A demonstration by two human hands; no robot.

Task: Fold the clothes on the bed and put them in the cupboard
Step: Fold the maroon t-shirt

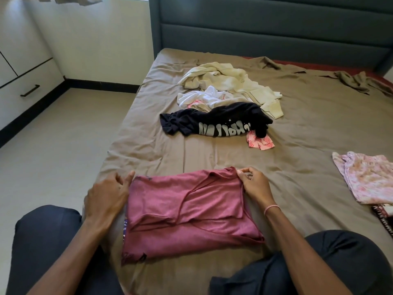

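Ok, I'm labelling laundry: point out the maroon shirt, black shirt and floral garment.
maroon shirt (191,213), head view, folded middle.
black shirt (229,113), head view, above lettering.
floral garment (368,177), head view, centre.

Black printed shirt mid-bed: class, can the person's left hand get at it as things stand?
Probably yes, with a forward lean: only bare bedsheet lies between the left hand and the black shirt, and that hand seems free.

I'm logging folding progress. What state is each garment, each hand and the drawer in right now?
maroon shirt, partly folded, flat on the bed.
right hand, pinches the maroon shirt's far corner.
left hand, loosely curled beside the maroon shirt, holding nothing.
black shirt, crumpled, unfolded.
cream garment, crumpled, unfolded.
white garment, crumpled.
floral garment, laid flat at the right.
drawer, closed.
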